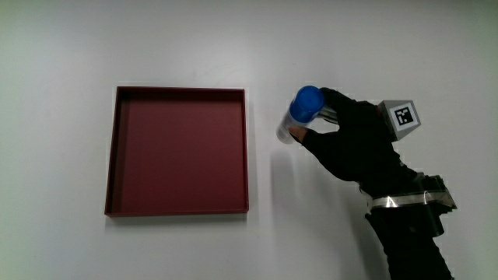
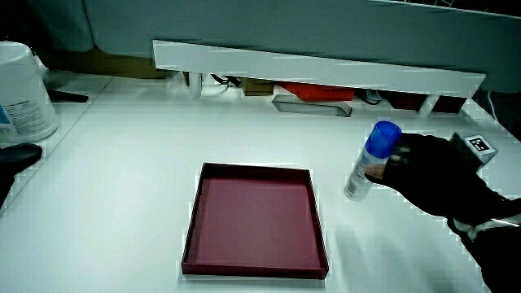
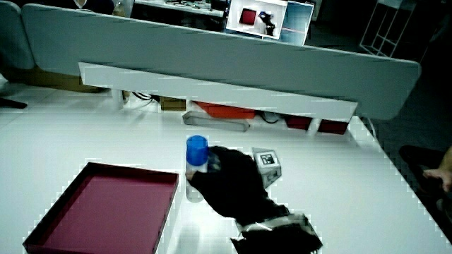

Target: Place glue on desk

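Since the glue (image 1: 299,115) goes on the desk (image 1: 373,47) and not in the tray (image 1: 113,148), I've got the hand (image 1: 354,144) gripping it near the cap, base down just beside the tray, probably touching the desk.

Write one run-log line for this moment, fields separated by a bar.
hand: grasping blue-capped glue stick | glue: upright, beside shallow dark red square tray, base at white table | tray: empty

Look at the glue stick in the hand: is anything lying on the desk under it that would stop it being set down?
Nothing visible does. The hand grips the glue stick over bare desk beside the red tray, which lies apart from it.
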The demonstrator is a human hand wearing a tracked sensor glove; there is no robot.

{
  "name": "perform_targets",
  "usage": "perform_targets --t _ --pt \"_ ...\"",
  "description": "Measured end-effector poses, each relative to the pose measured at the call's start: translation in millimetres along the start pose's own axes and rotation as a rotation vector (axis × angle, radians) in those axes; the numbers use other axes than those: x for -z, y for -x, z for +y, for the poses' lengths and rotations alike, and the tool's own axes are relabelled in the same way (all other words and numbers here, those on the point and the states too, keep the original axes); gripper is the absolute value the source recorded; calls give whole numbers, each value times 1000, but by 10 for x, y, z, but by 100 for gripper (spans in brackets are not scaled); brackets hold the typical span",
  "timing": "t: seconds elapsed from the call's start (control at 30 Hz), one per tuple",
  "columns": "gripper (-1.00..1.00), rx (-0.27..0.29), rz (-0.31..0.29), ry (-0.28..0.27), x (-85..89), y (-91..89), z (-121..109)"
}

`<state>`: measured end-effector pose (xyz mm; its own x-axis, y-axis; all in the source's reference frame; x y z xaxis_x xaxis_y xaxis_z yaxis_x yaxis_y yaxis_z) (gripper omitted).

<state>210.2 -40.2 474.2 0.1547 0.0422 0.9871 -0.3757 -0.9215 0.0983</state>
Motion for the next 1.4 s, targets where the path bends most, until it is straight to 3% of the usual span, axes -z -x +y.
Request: perform_targets --t 0.1,0.2,0.23,0.37,0.47,0.5,0.6,0.7,1.0,1.1,1.13,1.23,1.37,1.4 --pt "0 27 6 -10 -3 -152 -42" --pt "0 52 -23 -15 -5 -358 -99" --pt "0 84 -5 -10 8 -396 -126" --pt "0 118 1 -17 25 -548 -180" --pt "0 144 5 -16 44 -582 -200" --pt "0 144 33 -18 48 -582 -205" --pt "0 130 10 -20 43 -596 -215" --pt "0 142 43 -17 61 -617 -216" --pt "-47 182 79 -6 86 -692 -303" --pt "-63 181 46 19 92 -708 -375" --pt "-68 191 9 29 83 -750 -414" --pt "-84 198 -30 53 112 -676 -519" --pt "-100 288 -47 88 108 -631 -681" --pt "-100 284 -97 105 64 -714 -738"
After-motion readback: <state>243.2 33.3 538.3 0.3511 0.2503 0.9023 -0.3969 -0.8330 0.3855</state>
